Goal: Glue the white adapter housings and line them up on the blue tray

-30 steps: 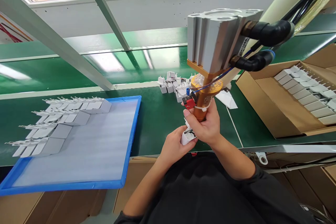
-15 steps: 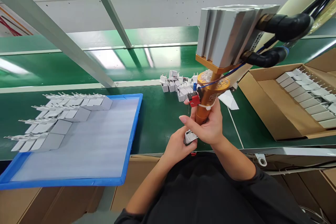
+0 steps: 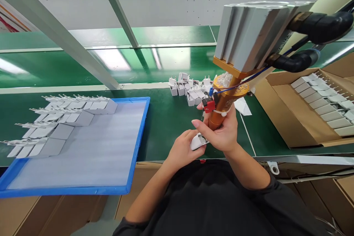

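Observation:
My left hand [image 3: 183,150] is closed on a white plug charger [image 3: 198,141], held tilted just below the tool and above the table's front edge. Its prongs do not show. My right hand [image 3: 223,132] wraps round the lower orange barrel [image 3: 228,103] of a pneumatic hand tool, thumb lying across the front. A grey metal block [image 3: 254,38] forms the tool's top, and a small red switch [image 3: 208,105] sits on its side. Whether the tool's tip touches the charger is hidden by my fingers. Behind the hands lies a loose pile of white plug chargers [image 3: 190,89].
To the left a blue-rimmed tray [image 3: 139,145] carries rows of white chargers [image 3: 59,132], prongs pointing left. On the right stands an open cardboard box [image 3: 279,112] with chargers in rows. A white paper scrap [image 3: 242,107] lies between. Black hoses [image 3: 323,25] run from the tool.
The tool and my right hand have shifted slightly right. In my left hand the charger has turned, now showing its smooth side where its open frame faced up before.

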Action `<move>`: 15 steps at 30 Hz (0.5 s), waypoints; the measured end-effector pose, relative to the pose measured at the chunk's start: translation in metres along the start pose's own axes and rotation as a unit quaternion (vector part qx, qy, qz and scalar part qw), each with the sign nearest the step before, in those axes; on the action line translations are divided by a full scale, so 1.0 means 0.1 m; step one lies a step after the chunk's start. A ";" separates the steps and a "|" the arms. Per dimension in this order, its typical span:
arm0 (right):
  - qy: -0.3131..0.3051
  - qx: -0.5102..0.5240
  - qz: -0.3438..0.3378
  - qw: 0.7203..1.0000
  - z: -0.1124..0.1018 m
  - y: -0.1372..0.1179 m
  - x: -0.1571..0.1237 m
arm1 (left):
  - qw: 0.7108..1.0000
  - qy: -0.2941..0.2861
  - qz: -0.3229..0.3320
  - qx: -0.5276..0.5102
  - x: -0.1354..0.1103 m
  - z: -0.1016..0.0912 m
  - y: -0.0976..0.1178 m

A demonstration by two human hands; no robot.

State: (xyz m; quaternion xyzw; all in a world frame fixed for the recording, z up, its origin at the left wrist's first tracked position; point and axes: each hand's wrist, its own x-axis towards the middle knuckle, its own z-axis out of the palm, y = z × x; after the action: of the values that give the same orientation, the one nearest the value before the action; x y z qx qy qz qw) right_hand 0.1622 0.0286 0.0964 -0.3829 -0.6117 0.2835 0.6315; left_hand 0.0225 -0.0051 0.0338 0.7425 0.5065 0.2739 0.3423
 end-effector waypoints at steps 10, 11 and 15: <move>-0.007 -0.003 0.001 1.000 -0.01 0.03 0.01 | 0.998 -0.026 0.036 0.036 0.06 -0.13 0.12; -0.009 -0.003 0.000 1.000 -0.02 0.03 0.01 | 0.998 -0.029 0.035 0.036 0.06 -0.13 0.12; -0.012 0.021 -0.006 1.000 0.00 0.02 0.00 | 0.998 -0.045 0.032 0.039 0.07 -0.13 0.12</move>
State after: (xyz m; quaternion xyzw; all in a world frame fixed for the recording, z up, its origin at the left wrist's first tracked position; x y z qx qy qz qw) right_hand 0.1628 0.0298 0.0953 -0.3624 -0.6154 0.2978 0.6334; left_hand 0.0216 0.0013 0.0521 0.7824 0.4771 0.2310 0.3269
